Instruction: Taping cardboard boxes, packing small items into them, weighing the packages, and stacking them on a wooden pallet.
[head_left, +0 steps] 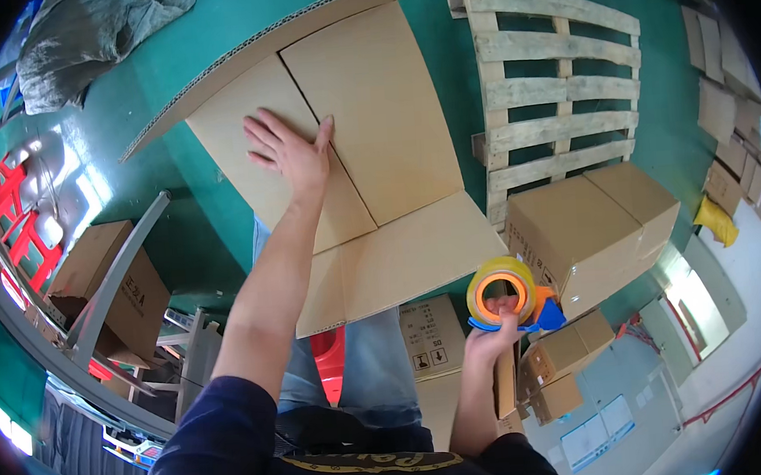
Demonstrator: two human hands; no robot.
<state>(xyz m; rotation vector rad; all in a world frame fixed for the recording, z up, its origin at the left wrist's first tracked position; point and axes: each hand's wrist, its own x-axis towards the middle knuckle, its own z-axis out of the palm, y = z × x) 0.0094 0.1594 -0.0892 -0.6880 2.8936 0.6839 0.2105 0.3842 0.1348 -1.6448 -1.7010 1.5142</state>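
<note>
In front of me stands a large cardboard box [384, 105], two of its flaps folded in and meeting along a dark seam. The outer flaps, one at the far side and one near me, stick outward. My left hand [291, 151] lies flat with fingers spread on the left folded flap, its thumb reaching across the seam. Off to the right of the box, my right hand [497, 331] grips a blue and orange tape dispenser [546, 312] carrying a roll of yellowish tape [500, 275].
A wooden pallet [556, 91] lies on the green floor at the far right. Closed cartons [596, 227] stand near my right hand. To the left are a grey metal frame [123, 277], a brown carton [129, 299] and red stools [32, 244]. Grey cloth [89, 46] lies far left.
</note>
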